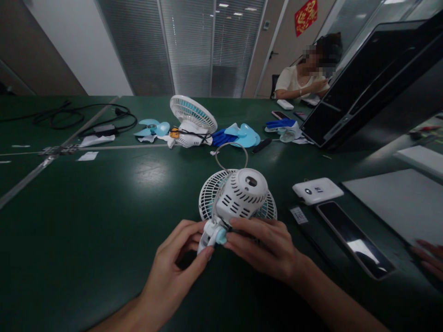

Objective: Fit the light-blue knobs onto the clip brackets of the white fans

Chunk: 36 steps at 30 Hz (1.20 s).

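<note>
A small white fan [241, 193] lies grille-down on the dark green table [104, 221], its vented motor housing facing up. My left hand [175, 267] pinches the fan's white and light-blue clip base [212, 235] from the left. My right hand [265, 246] grips the same base and the lower rim of the fan from the right, fingers curled. A thin wire ring [231, 157] lies just behind the fan.
Further back lie another white fan [192, 121], light-blue blades [154, 128] and blue parts [238, 136]. A white power bank [317, 190] and a phone [355, 240] lie to the right. A monitor [367, 78] stands at the right. Another person sits far back; someone's fingers [429, 258] show at the right edge.
</note>
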Available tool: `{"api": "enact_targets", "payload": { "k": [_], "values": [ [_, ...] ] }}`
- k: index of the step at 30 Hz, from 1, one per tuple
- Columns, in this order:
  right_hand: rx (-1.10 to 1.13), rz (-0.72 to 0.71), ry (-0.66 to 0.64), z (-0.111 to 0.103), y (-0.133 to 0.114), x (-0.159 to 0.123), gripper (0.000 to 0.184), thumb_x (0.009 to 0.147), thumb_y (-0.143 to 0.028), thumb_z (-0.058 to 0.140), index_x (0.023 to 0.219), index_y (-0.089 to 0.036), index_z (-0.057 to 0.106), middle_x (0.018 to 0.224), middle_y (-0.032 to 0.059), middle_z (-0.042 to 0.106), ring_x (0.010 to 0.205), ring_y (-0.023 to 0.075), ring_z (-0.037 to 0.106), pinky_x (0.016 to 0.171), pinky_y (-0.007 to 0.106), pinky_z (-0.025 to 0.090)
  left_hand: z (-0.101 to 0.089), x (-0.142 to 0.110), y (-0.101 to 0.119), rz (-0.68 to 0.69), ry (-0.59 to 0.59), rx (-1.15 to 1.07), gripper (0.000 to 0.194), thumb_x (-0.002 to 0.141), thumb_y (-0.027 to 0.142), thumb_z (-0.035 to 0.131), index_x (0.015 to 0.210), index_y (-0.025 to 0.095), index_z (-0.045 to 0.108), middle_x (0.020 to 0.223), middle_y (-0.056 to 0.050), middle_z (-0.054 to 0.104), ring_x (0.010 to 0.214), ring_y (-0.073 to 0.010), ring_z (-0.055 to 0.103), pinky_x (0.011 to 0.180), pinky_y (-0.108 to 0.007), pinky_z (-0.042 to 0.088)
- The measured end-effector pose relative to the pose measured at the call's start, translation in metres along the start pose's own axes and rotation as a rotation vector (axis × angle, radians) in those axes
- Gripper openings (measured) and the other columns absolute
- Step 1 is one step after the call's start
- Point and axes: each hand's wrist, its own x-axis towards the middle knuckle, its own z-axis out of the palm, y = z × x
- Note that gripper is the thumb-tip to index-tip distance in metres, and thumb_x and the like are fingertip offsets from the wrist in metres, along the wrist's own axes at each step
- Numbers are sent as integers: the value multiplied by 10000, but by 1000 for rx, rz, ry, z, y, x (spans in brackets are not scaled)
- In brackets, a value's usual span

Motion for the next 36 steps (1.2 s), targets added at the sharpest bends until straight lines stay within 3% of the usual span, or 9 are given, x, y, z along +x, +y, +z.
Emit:
{"api": "enact_targets", "payload": {
  "k": [7, 14, 19, 23, 30, 36],
  "values": [
    [-37, 57, -2, 6, -7, 2, 70, 878, -175, 754, 921, -150, 703, 1107, 55, 712, 740, 101, 666, 595, 240, 551, 0, 0, -1, 4, 7, 2, 316, 949, 197, 666, 1238, 324, 674, 1074, 1, 652, 924, -125, 677, 782, -203, 569],
    [21, -56, -62, -3, 3, 1, 263, 938, -119, 657, 1182, -208, 696, 1237, 57, 664, 870, 124, 675, 696, 264, 589, -1, 0, -2, 9, 7, 5, 313, 952, 198, 664, 1230, 341, 675, 1071, 11, 652, 922, -116, 672, 778, -196, 566],
    [-29, 54, 4, 3, -3, 0, 49, 915, -181, 724, 960, -166, 710, 1149, 52, 692, 816, 100, 670, 641, 225, 560, 0, -1, -2, 21, 3, 34, 337, 951, 194, 663, 1244, 361, 663, 1088, 16, 651, 933, -117, 671, 784, -202, 567],
    [-28, 68, -16, 4, -7, 0, 34, 897, -175, 725, 918, -170, 699, 1168, 56, 687, 787, 112, 664, 612, 251, 555, -1, -1, -2, 24, 4, 40, 342, 956, 197, 657, 1253, 368, 657, 1082, 18, 652, 937, -115, 671, 790, -205, 565],
    [10, -49, -91, -2, 4, -1, 388, 897, -58, 692, 1243, -231, 675, 1247, 56, 660, 813, 118, 664, 623, 262, 575, 0, 0, 0, 31, 12, 29, 316, 956, 203, 659, 1231, 358, 670, 1077, 13, 653, 928, -115, 674, 771, -198, 566],
    [9, -5, -15, 1, 3, 0, 184, 914, -168, 728, 1097, -169, 707, 1236, 58, 669, 830, 100, 671, 689, 242, 589, 0, 0, 0, 46, 3, 42, 318, 956, 205, 657, 1235, 357, 667, 1067, 13, 656, 920, -118, 676, 765, -199, 569]
  ]
}}
